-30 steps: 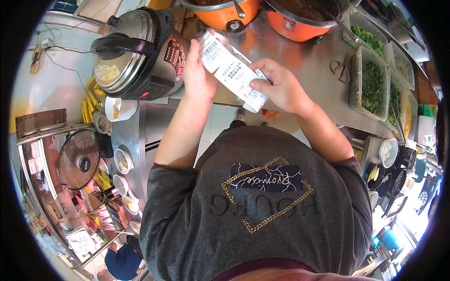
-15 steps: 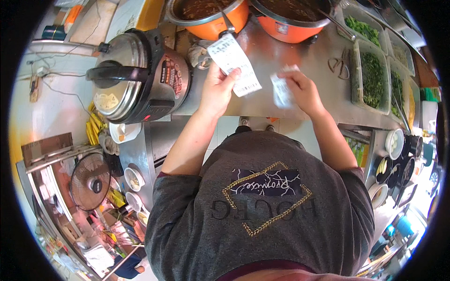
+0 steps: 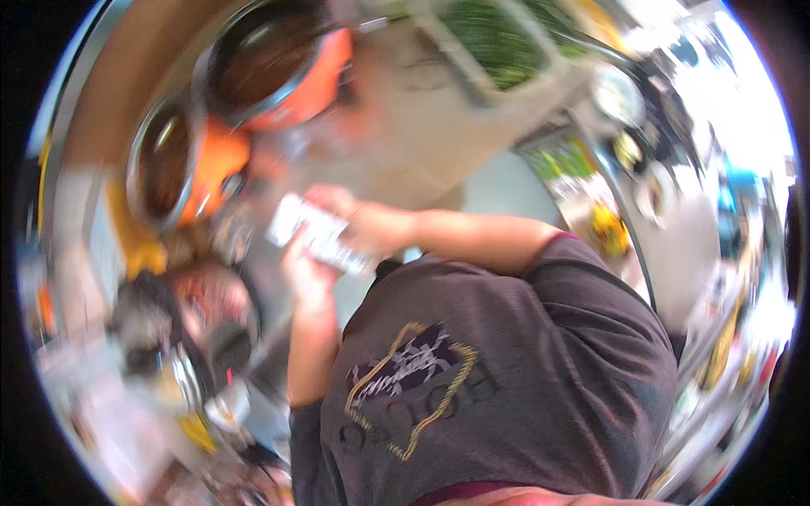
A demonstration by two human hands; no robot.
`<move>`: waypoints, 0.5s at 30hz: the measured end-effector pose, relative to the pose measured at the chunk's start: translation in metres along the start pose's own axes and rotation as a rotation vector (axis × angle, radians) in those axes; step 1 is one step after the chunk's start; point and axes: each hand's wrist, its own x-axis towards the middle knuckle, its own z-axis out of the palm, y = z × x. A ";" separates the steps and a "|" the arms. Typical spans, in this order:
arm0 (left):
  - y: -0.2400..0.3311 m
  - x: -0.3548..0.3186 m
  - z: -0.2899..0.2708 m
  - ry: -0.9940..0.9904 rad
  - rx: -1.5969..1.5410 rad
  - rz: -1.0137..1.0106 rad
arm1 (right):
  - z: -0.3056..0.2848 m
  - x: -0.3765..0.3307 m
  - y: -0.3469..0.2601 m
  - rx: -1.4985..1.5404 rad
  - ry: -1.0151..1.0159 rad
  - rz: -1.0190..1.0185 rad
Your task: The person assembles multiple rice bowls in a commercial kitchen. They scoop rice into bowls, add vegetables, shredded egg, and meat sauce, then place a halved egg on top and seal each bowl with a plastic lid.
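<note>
Shirt [image 3: 506, 371], grey with a gold print, fills the near view. Above it, both hands grip a white packet [image 3: 316, 236]: left hand [image 3: 308, 274] beneath, right hand [image 3: 367, 226] on top. Beyond, two orange pots [image 3: 253, 93] stand on the blurred counter [image 3: 430, 143], a tray of greens [image 3: 498, 42] farther back.

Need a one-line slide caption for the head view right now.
Blurred head view: both hands, left hand and right hand, hold a white paper slip near two orange pots.
</note>
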 end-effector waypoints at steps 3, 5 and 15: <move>0.003 0.037 0.002 0.009 0.255 0.223 | -0.011 -0.024 0.013 0.158 0.050 0.311; -0.005 0.063 0.000 0.130 0.182 0.211 | -0.011 -0.033 0.027 -0.044 0.172 0.008; -0.025 0.187 -0.018 0.232 0.582 0.269 | -0.017 0.025 0.094 -0.626 0.124 0.303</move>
